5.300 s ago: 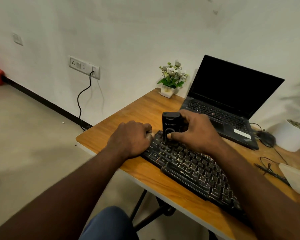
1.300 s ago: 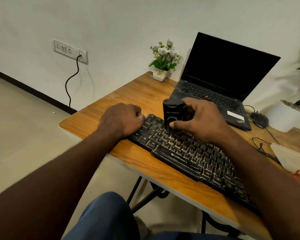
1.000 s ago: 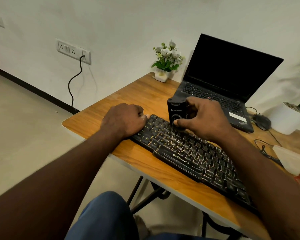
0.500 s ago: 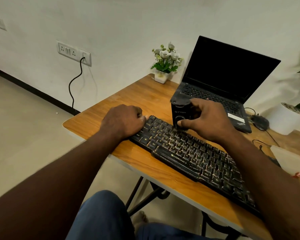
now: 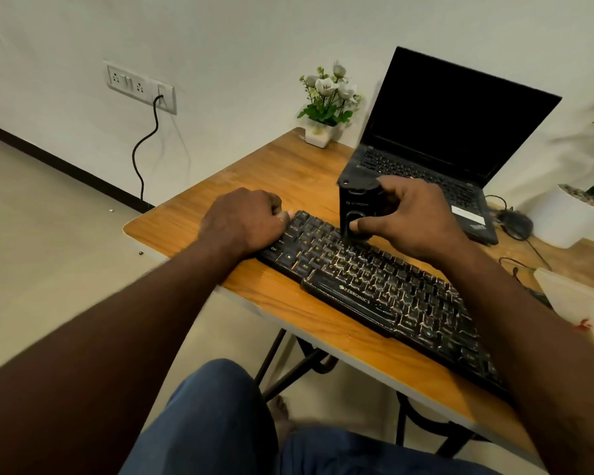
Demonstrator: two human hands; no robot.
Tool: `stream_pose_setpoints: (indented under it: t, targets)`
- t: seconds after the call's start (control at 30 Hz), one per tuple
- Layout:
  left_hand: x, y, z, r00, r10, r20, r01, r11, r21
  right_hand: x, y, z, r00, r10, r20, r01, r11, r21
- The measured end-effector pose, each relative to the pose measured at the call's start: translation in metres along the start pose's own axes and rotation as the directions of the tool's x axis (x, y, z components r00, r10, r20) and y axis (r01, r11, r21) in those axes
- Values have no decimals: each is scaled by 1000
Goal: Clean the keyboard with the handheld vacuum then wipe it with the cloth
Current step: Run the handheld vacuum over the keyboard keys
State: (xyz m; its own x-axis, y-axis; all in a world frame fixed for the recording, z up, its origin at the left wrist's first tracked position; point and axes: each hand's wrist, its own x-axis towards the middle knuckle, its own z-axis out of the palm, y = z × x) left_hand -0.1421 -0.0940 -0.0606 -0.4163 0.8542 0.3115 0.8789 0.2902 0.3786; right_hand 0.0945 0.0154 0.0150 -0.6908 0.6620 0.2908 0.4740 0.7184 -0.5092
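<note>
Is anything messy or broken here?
Nothing looks spilled or broken. The black keyboard's middle keys look pale and smudgy, maybe dust or wear, near the small black handheld vacuum that the right hand holds on it. Two tiny bits lie on the beige floor.
</note>
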Motion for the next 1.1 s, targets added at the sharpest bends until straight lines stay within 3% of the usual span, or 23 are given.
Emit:
stream_pose_setpoints:
  t: [0.1, 0.23, 0.33, 0.43, 0.57, 0.67, 0.8, 0.93, 1.03, 1.1]
  targets:
    - [-1, 0, 0, 1000, 7, 1, -7, 1000, -2, -3, -7, -1, 982, -27, 186, -2, 988, 153]
    - [-1, 1, -2, 1000, 13, 3, -13, 1000, 7, 2, -8, 7, 999, -31, 20, 31, 999, -7]
    - [0, 1, -2, 1000, 7, 6, -7, 1000, 11, 3, -15, 7, 990, -48, 130, 39, 997, 70]
    - [0, 1, -1, 1000, 7, 17, -7, 1000, 9, 3, -19, 5, 994, -75, 82, 72, 997, 36]
    - [0, 1, -1, 1000, -4, 7, 4, 1000, 12, 1, -23, 6, 977, -78, 197, 61, 994, 92]
    - [0, 0, 0, 1000, -4, 3, 4, 1000, 4, 2, -22, 7, 995, -61, 78, 57, 997, 51]
    - [0, 0, -1, 1000, -3, 3, 3, 1000, 7, -4, -25, 5, 973, -78, 217, 50, 990, 133]
    - [-1, 2, -1, 1000, 6, 3, -6, 1000, 8, -4, -25, 5, 989, -84, 123, 75, 994, 77]
    - [-1, 3, -2, 1000, 5, 3, -6, 1000, 10, -6, -27, 3, 965, -94, 243, 63, 989, 134]
    - [-1, 3, -2, 1000, 1, 3, -1, 1000, 5, -7, -26, 3, 979, -84, 184, 56, 986, 154]
